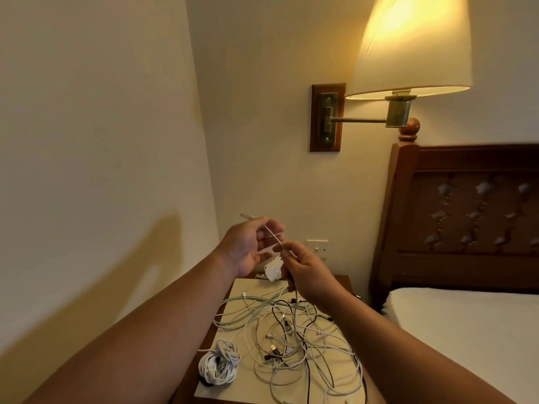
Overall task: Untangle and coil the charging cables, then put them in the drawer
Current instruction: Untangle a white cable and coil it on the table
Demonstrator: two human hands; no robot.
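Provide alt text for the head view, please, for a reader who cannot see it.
A person's left hand and right hand hold a white cable between them above a bedside table strewn with tangled cables; a coiled cable lies at its near left.

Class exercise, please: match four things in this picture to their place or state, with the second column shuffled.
1 lamp
2 coiled white cable
3 tangled cables
4 thin white cable

A held between left hand and right hand
B lit, on the wall
C spread across the bedside table
D bundled, at the table's near left corner

Pairs: 1-B, 2-D, 3-C, 4-A
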